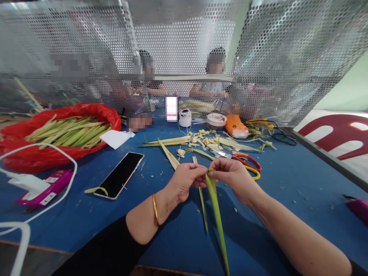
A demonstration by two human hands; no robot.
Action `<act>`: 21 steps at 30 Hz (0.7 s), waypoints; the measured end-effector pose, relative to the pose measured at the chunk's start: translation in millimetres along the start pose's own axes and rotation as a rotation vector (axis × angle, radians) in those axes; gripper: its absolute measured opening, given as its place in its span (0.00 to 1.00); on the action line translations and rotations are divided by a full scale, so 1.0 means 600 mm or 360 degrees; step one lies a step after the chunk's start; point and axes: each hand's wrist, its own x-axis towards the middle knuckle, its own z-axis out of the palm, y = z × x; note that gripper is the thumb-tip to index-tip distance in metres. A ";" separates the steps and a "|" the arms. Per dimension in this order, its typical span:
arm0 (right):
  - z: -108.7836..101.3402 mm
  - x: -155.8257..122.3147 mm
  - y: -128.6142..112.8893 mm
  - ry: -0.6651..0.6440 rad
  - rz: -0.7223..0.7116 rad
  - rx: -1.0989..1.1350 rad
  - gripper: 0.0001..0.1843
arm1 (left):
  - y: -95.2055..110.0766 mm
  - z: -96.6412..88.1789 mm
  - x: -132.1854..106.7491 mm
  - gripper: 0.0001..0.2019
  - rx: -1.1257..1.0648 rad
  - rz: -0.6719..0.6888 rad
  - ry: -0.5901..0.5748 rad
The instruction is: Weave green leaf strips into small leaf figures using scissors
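Observation:
Between my two hands is a long green leaf strip (215, 207), pinched at its upper end and hanging down toward the table's front edge. My left hand (188, 178) closes thumb and fingers on that end from the left. From the right, my right hand (232, 176) pinches the same end, where a small folded bit shows at the fingertips. A narrower leaf piece (202, 209) lies under my left fingers. Just beyond the hands rest scissors (250, 161) with red and yellow handles, beside a scatter of leaf scraps (207, 142).
A red plastic bag (97, 111) full of leaf strips stands at left, near a phone (120, 176) and a purple power strip (51, 188) with a white cable. String (185, 118), tape (216, 120) and an orange packet (236, 126) line the back, before a perforated metal screen (184, 46). People sit behind it.

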 end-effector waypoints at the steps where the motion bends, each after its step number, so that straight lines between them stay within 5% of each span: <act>1: 0.001 0.000 0.000 0.0005 -0.0005 -0.0001 0.08 | 0.000 0.000 0.000 0.04 -0.0002 -0.0004 -0.0008; 11: -0.001 0.003 0.005 -0.0051 0.0308 0.0162 0.15 | -0.001 0.003 -0.001 0.06 0.0041 0.0188 0.0144; 15: -0.003 0.004 0.010 -0.0014 0.0246 0.0204 0.15 | -0.003 0.002 -0.001 0.08 -0.0087 0.0047 0.0090; 21: 0.001 0.004 0.011 0.0014 0.0208 0.0140 0.12 | -0.005 0.007 0.000 0.04 -0.0065 0.0170 0.0233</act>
